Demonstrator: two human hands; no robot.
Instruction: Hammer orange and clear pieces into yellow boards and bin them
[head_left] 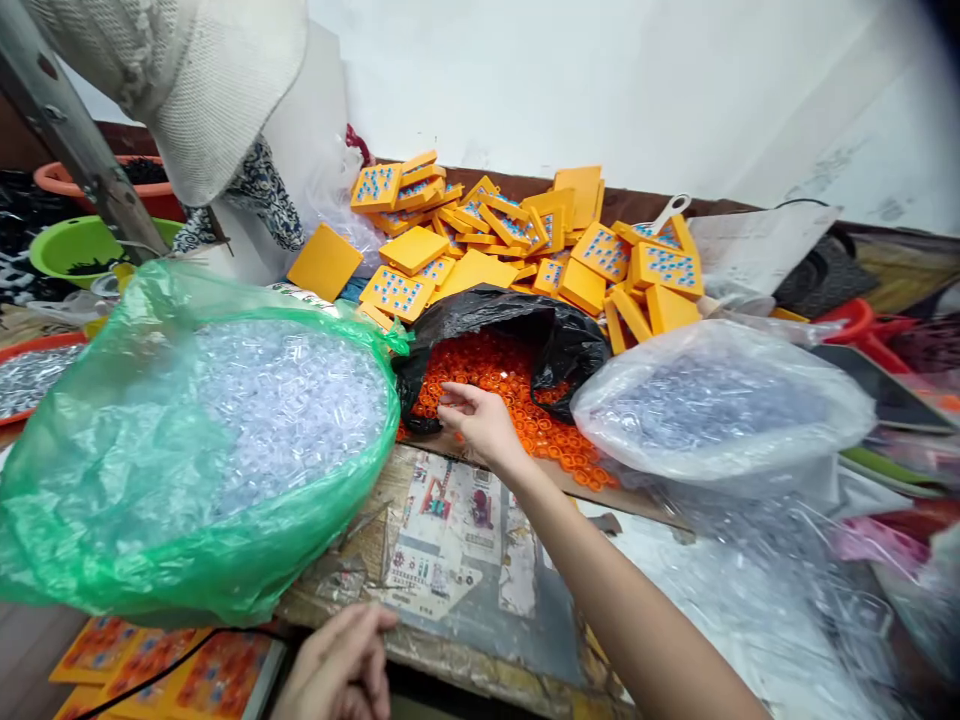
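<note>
My right hand (484, 428) is over the near edge of a heap of small orange plastic rings (551, 440). Its fingertips are slightly apart beside the rings, and no ring shows between them. The heap spills from the mouth of a black plastic bag (487, 303) onto the worktable. Low in the view, at the table's front edge, is my left hand (337, 662). Its fingers are curled together, and whatever they may hold is hidden. Under my right forearm lies a worn printed sheet (439, 540) on the tabletop.
A green bag (172, 575) of clear plastic pieces (300, 400) fills the left. Similar pieces fill a white bag (720, 455) at right. Yellow square blocks (412, 250) with blue-dotted faces are piled against the wall. Orange-filled trays (187, 675) sit below left. A person's hat (217, 90) shows upper left.
</note>
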